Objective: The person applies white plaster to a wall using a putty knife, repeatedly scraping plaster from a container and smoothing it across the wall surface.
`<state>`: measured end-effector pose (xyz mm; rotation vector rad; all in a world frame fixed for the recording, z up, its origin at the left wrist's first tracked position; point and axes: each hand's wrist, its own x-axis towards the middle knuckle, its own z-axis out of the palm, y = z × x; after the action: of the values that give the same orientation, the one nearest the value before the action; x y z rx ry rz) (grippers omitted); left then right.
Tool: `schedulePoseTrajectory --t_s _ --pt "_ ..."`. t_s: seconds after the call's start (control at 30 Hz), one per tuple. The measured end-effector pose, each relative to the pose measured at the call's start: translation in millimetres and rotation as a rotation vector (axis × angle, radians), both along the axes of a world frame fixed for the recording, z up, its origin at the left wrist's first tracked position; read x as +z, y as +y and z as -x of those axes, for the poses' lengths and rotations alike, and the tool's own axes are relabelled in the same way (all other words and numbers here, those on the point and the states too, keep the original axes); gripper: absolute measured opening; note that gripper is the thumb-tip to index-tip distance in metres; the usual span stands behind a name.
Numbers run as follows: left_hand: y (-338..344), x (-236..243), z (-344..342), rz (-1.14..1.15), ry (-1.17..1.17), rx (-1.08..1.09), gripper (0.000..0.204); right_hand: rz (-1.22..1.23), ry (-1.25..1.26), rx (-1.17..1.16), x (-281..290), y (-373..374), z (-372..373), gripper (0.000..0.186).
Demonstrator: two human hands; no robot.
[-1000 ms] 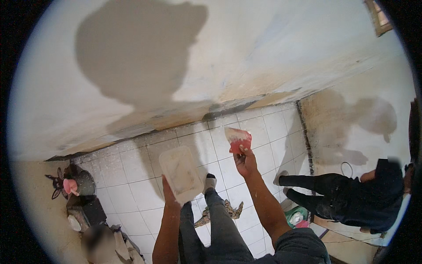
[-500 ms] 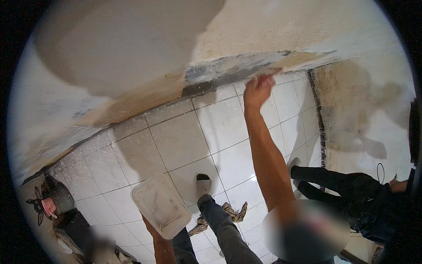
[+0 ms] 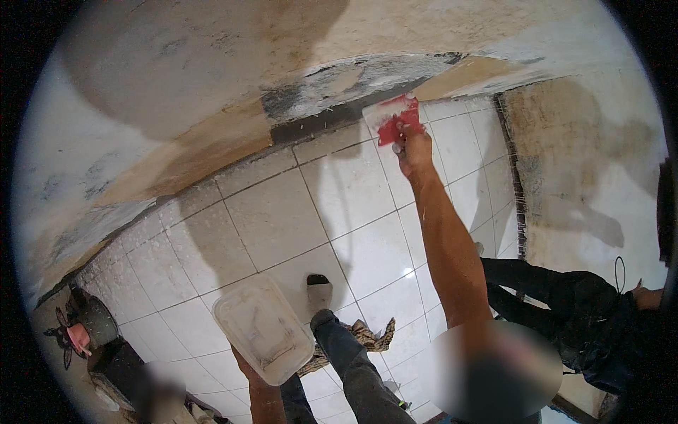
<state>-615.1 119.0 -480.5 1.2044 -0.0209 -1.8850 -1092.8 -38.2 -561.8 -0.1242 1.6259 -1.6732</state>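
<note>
My right hand point(image 3: 415, 147) is closed round a red putty spreader point(image 3: 404, 121), arm stretched forward. Pale putty is smeared on its broad face, and its far edge is beside the base of the wall point(image 3: 311, 92). The wall there has a grey, peeled band, with whitish smears above. My left forearm point(image 3: 260, 392) comes up under a translucent plastic tub point(image 3: 263, 328), which my left hand holds up from below. The tub hides the fingers. Pale residue coats its inside.
White floor tiles point(image 3: 272, 219) carry whitish crumbs along the wall. A patterned cloth point(image 3: 371, 336) lies beside my leg. Another person in black point(image 3: 558, 286) is at the right, near a second, stained wall point(image 3: 558, 141). A pot point(image 3: 97, 318) and a pink cloth point(image 3: 79, 338) are far left.
My right hand has drawn slightly back from the wall and turned, so the spreader's broad face shows instead of its thin edge. The tub stays nearly in place.
</note>
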Motion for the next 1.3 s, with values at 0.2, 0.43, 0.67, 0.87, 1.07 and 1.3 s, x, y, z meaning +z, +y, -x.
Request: schedulePoseTrajectory --t_s 0.2,0.43,0.67,0.87,1.07,1.3 --pt "-1.0 5.0 7.3 -0.043 0.045 -0.004 0.065 0.148 -0.174 -0.069 38.0 -38.3 12.0 0.008" --pt "-3.8 11.0 12.0 -0.057 0.033 0.07 0.067 0.053 0.473 -0.041 88.6 -56.6 -19.7 0.01" --pt "-6.4 8.4 12.2 0.026 0.102 -0.022 0.066 0.002 1.155 0.203 81.5 -40.2 -90.0 0.022" --pt "-11.2 10.8 21.0 0.04 0.061 -0.018 0.066 0.097 0.811 0.025 59.8 -19.8 -13.5 0.016" --pt "-10.9 6.7 30.5 -0.062 0.066 -0.043 0.067 -0.263 1.483 0.092 24.9 -86.8 -12.2 0.037" --pt "-13.2 12.2 46.0 -0.05 -0.001 0.075 0.062 0.03 0.861 0.442 -23.8 2.2 -31.5 0.019"
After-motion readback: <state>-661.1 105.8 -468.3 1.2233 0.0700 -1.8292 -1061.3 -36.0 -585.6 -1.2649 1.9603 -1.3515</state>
